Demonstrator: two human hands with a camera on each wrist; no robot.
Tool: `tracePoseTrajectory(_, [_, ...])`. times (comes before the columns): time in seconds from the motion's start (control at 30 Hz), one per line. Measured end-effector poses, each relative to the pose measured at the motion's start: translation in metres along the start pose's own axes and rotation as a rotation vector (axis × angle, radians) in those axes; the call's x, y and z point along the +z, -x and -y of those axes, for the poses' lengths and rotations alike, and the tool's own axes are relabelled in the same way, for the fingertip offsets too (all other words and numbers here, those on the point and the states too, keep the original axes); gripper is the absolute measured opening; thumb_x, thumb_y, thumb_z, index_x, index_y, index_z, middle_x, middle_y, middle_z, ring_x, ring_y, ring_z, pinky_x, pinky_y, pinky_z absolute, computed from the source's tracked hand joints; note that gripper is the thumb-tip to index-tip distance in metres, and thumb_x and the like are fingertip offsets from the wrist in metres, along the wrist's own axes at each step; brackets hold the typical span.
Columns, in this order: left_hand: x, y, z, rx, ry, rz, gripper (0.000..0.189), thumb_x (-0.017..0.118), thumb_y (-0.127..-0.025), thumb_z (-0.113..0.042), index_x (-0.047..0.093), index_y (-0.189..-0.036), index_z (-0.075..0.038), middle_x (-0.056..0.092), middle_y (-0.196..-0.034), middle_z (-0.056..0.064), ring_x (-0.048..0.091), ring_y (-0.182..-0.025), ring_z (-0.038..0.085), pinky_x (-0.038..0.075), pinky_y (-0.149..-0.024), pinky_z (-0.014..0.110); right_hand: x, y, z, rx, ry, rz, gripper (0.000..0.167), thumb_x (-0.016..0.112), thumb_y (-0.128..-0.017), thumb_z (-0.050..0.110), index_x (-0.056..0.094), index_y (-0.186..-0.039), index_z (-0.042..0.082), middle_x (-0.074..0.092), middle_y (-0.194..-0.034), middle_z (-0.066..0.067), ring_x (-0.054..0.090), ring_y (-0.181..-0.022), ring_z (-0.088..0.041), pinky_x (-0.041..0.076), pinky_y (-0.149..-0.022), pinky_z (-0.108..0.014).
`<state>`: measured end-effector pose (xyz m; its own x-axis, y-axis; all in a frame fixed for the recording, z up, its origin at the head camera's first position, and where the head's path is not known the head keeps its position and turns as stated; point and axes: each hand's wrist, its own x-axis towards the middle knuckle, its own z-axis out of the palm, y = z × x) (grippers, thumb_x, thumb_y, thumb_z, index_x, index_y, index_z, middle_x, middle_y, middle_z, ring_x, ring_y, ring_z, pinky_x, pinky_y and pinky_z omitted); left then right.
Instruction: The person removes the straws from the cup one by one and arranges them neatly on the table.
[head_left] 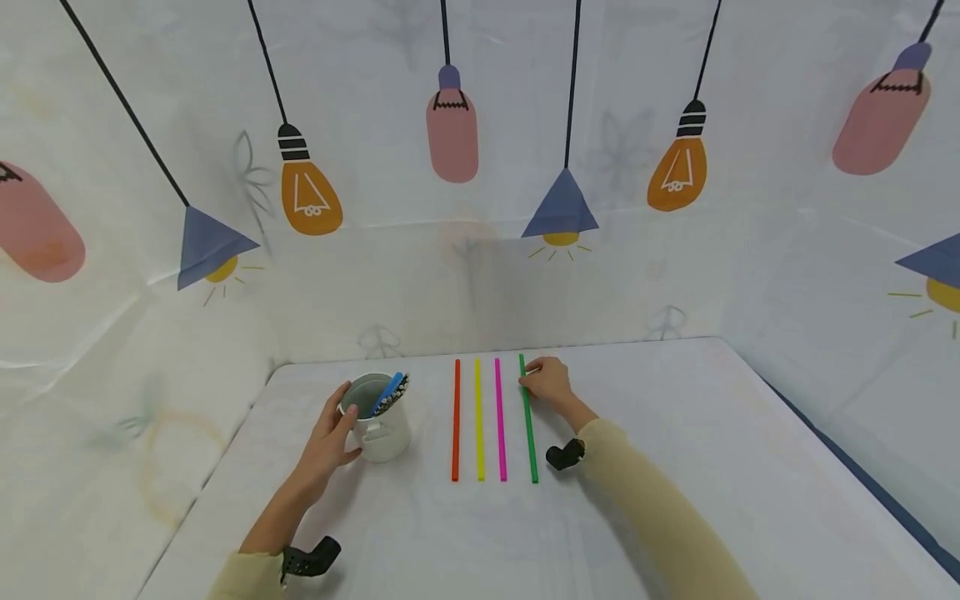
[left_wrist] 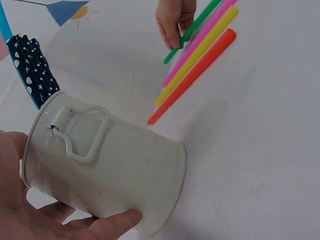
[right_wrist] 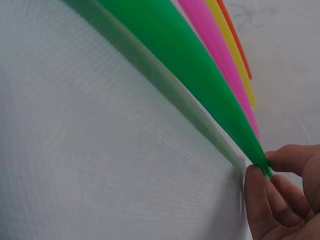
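Observation:
My left hand [head_left: 330,435] grips a white metal bucket [head_left: 384,437] with a small wire side handle, thumb at the rim and fingers along its side. Inside it stand a blue straw [head_left: 388,390] and a ridged dark piece with white dots and stars [left_wrist: 34,70]. On the right, thumb and fingers of my right hand [head_left: 549,382] pinch a green straw [head_left: 529,433] near its far end. To the left of that straw lie a pink straw [head_left: 500,421], a yellow straw [head_left: 480,421] and a red-orange straw [head_left: 456,421], roughly parallel.
The white tabletop [head_left: 420,542] meets a pale backdrop [head_left: 495,292] printed with hanging lamps and bulbs. This sheet also rises along the left and right sides. Black straps with camera mounts [head_left: 311,557] sit on both wrists.

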<state>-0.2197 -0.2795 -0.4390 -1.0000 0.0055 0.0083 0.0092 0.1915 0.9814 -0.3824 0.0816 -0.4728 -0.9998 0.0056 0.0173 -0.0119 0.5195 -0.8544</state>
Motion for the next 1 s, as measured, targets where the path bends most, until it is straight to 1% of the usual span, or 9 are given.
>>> tracePoseTrajectory(0.2, [0.0, 0.002, 0.001, 0.004, -0.007, 0.003, 0.065, 0.037, -0.104, -0.045, 0.004, -0.157, -0.027, 0.002, -0.159, 0.022, 0.015, -0.141, 0.045, 0.039, -0.093, 0.063, 0.003, 0.0, -0.004, 0.009, 0.012, 0.001, 0.028, 0.074, -0.084, 0.009, 0.068, -0.108, -0.003, 0.07, -0.092, -0.014, 0.065, -0.064, -0.015, 0.054, -0.059, -0.028])
tracePoseTrajectory(0.47, [0.0, 0.001, 0.002, 0.022, -0.011, 0.002, 0.063, 0.037, -0.105, -0.044, 0.005, -0.157, -0.028, 0.002, -0.159, 0.021, 0.013, -0.142, 0.043, 0.039, -0.093, 0.063, 0.006, -0.002, -0.003, 0.002, 0.01, -0.006, 0.026, 0.074, -0.084, 0.008, 0.068, -0.106, -0.004, 0.07, -0.092, -0.014, 0.064, -0.06, -0.015, 0.055, -0.057, -0.028])
tracePoseTrajectory(0.77, [-0.001, 0.001, 0.004, 0.012, -0.014, 0.001, 0.063, 0.036, -0.105, -0.043, 0.003, -0.157, -0.028, 0.004, -0.158, 0.023, 0.016, -0.142, 0.044, 0.039, -0.094, 0.063, 0.011, -0.005, -0.005, 0.007, -0.004, -0.016, 0.022, 0.072, -0.083, 0.006, 0.069, -0.103, -0.004, 0.069, -0.087, -0.013, 0.064, -0.058, -0.016, 0.054, -0.055, -0.027])
tracePoseTrajectory(1.0, [-0.001, -0.001, 0.007, 0.022, -0.019, 0.005, 0.063, 0.035, -0.105, -0.043, 0.003, -0.157, -0.028, 0.003, -0.159, 0.022, 0.016, -0.141, 0.045, 0.04, -0.093, 0.063, 0.011, -0.006, -0.007, 0.0, -0.007, -0.027, 0.02, 0.072, -0.083, 0.006, 0.069, -0.101, -0.003, 0.069, -0.085, -0.012, 0.063, -0.057, -0.016, 0.054, -0.054, -0.027])
